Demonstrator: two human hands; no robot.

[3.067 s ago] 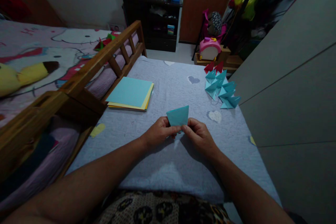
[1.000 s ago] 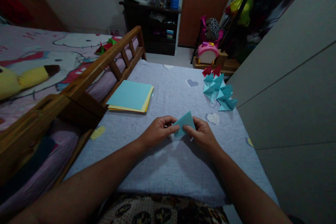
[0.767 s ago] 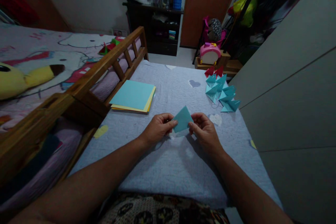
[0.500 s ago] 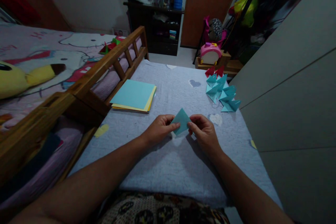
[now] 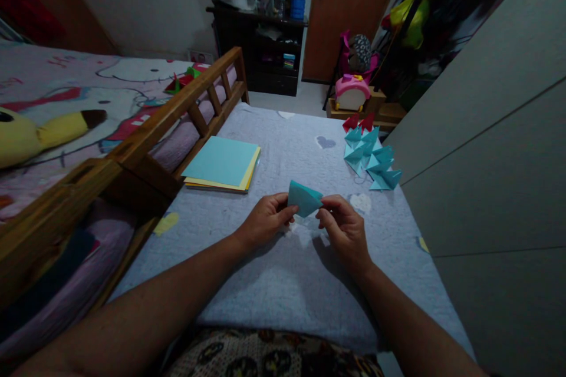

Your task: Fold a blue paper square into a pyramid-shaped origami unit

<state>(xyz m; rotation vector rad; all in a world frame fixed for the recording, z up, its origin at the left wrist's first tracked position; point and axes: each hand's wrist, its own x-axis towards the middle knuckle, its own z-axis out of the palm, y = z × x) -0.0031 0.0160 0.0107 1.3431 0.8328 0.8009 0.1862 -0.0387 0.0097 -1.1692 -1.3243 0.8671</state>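
A small folded piece of light-blue paper [image 5: 303,198] is held just above the grey bedspread [image 5: 287,271], in front of me. My left hand [image 5: 265,221] pinches its left edge. My right hand [image 5: 345,230] pinches its right corner with thumb and forefinger. The paper is a folded triangle-like shape with its point turned to the right. Both hands are closed on it.
A stack of square paper sheets [image 5: 221,162], blue on top and yellow beneath, lies to the left by the wooden bed rail [image 5: 177,112]. Several folded blue and red paper pieces [image 5: 370,156] sit at the right, near a grey cabinet wall [image 5: 486,147]. A yellow plush toy [image 5: 35,132] lies on the neighbouring bed.
The folded paper has been turned in my fingers, from an upright triangle to a flatter shape pointing right. Both hands stayed in about the same place.
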